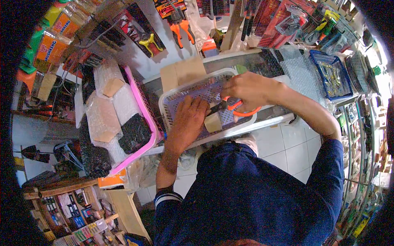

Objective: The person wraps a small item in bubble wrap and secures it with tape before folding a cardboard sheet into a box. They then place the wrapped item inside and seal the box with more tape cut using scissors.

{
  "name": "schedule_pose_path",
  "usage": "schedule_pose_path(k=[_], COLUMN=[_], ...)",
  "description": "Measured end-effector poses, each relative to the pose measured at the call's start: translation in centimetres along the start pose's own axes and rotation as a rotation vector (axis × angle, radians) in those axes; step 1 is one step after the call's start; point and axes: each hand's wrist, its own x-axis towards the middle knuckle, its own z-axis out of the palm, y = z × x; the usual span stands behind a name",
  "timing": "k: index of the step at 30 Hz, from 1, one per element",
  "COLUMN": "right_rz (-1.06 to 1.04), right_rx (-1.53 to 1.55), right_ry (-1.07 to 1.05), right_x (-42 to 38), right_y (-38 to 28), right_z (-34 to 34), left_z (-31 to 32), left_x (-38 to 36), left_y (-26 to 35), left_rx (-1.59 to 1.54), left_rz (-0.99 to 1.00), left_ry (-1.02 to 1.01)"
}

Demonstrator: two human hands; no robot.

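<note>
- While lettering is showing on the hanging orange cards [47, 51] at upper left, it is appearing to read "BRUSHRING"; a second such card is hanging just above.
- Print on the black-and-orange card [166, 8] above the orange-handled pliers [180, 30] is appearing too blurred to confirm; the red packs [283, 24] at upper right are also bearing lettering, not fully legible.
- The right grip [248, 90] is closing around the handles of an orange-handled cutting tool [236, 107]; the fingers are wrapping the orange loops, and the dark working end is pointing toward the left hand.
- The cutting tool is lying over the white-rimmed basket [162, 110], above its perforated floor.
- The left grip [189, 117] is reaching into the same basket with fingers extended, next to the tool's dark end and a tan cardboard piece [213, 122]; whether it is pinching anything, I am not able to tell.
- The white-rimmed basket is sitting close to the near edge of the surface [279, 121], with tiled floor [283, 143] showing beyond that edge.
- To the left, a pink-rimmed basket [133, 158] holding wrapped packages [102, 117] is limiting side room; to the right, bubble wrap [301, 71] is lying between the work and a blue basket [340, 96].
</note>
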Motion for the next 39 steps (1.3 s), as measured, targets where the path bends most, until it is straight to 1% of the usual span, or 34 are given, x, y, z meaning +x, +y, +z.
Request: schedule_pose_path(k=[3, 6, 12, 15, 21, 24, 27, 29, 32, 33, 36, 39], right_rz=[-0.074, -0.106, -0.034, -0.092, 0.036, 0.109, 0.036, 0.028, 0.016, 0.014, 0.081, 0.033], right_rx=[0.062, 0.025, 0.019, -0.076, -0.254, -0.225, -0.167, -0.11, -0.086, -0.088, -0.032, -0.047], right_ry=[0.129, 0.156, 0.11, 0.22, 0.16, 0.134, 0.142, 0.141, 0.122, 0.114, -0.003, 0.108], right_x=[-0.5, -0.5, -0.8, -1.0, -1.7, -2.0, -1.7, -1.4, -0.9, -0.7, -0.3, -0.4], right_y=[-1.3, -1.3, -1.6, -1.3, -0.7, -1.1, -1.1, -1.2, -1.5, -1.6, -1.8, -1.3], right_z=[-0.7, -0.2, -0.3, 0.2, 0.6, -0.4, -0.1, 0.5, 1.2, 1.3, 0.8, 1.8], left_z=[0.2, -0.1, -0.5, -0.4, -0.3, 0.0, -0.3, -0.3, 0.2, 0.1, -0.5, -0.7], left_x=[-0.1, -0.1, -0.2, -0.2, 0.0, -0.2, -0.2, -0.1, -0.1, -0.1, 0.0, -0.1], left_y=[-0.2, -0.2, 0.0, -0.2, -0.5, -1.0, -0.8, -0.8, -0.9, -0.7, -0.3, -0.4], left_rx=[0.009, 0.002, -0.062, -0.052, -0.156, -0.183, -0.164, -0.161, -0.091, -0.086, -0.083, -0.11], left_rz=[0.034, 0.038, -0.003, 0.009, -0.06, -0.072, -0.044, -0.032, 0.021, 0.015, 0.006, 0.005], left_ry=[0.034, 0.035, 0.038, 0.085, 0.072, 0.086, 0.063, 0.04, 0.104, 0.097, 0.077, 0.066])
